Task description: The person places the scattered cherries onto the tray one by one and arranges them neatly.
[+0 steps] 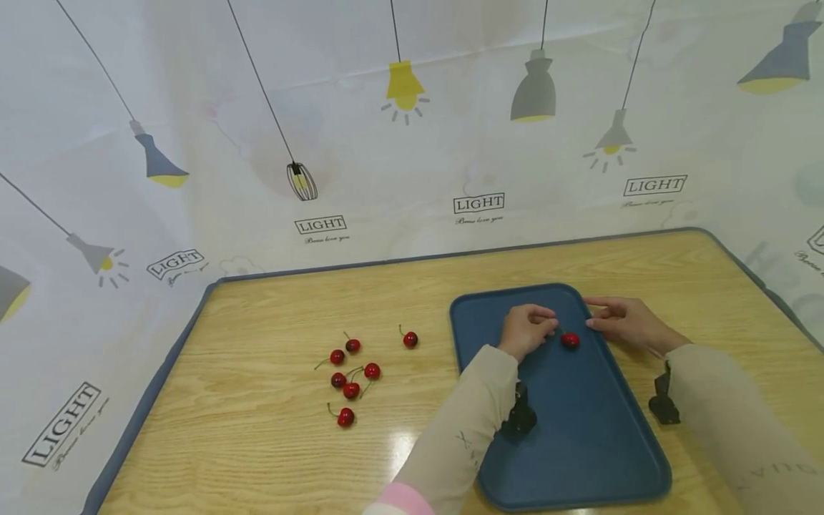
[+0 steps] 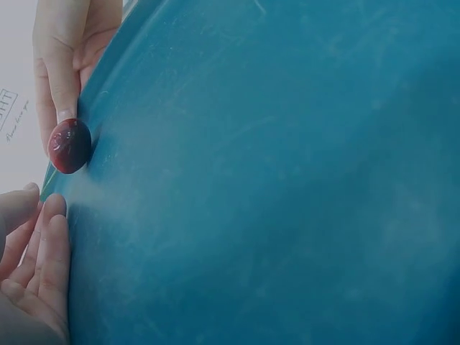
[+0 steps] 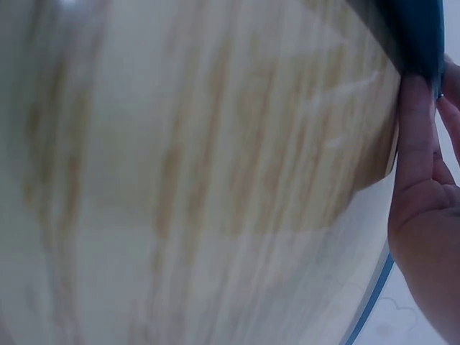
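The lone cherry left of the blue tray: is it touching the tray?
Apart. The head view shows it: a strip of bare wooden table separates the lone cherry from the left rim of the blue tray.

The head view is softly and evenly lit, with a pale patch of glare low on the table (image 1: 257,315). The left wrist view is dimmer and hazy, a broad shadow crossing the tray (image 2: 244,172) and small highlights dotting the cherry (image 2: 70,146). The right wrist view looks milky, the table's grain blurred and a bright spot showing at top left.
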A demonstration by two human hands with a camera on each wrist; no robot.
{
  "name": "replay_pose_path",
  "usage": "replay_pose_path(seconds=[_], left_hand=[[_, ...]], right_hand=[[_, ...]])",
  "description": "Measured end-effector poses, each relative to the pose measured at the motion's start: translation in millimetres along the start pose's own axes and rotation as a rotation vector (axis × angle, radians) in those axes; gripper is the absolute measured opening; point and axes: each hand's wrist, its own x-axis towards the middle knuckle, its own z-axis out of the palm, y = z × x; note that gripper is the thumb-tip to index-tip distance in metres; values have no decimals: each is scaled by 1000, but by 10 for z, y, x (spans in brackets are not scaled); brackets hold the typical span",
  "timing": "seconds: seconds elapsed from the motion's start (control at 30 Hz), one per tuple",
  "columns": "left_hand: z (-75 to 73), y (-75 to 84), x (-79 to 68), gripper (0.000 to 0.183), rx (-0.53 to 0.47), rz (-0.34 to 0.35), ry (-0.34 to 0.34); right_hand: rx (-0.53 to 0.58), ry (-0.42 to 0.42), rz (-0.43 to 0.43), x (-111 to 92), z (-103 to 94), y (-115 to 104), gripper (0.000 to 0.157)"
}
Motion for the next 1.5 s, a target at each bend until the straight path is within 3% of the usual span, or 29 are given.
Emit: replay_pose_path(seconds=[0.3, 0.53, 0.63, 1.17, 1.5], left_hand=[[1, -7, 5, 10, 14, 8, 21], [-16, -13, 31, 11, 155, 99, 37], [-29, -5, 31, 12, 173, 119, 31], [-260, 83, -6, 18, 203, 187, -74], [-531, 337, -118, 22, 220, 280, -166]], right_hand=[[7, 1, 1, 4, 1, 6, 57], [13, 5, 0, 11, 1, 12, 57], [8, 6, 5, 10, -2, 9, 57], [10, 2, 21, -7, 14, -33, 58], [21, -6, 19, -5, 26, -20, 59]])
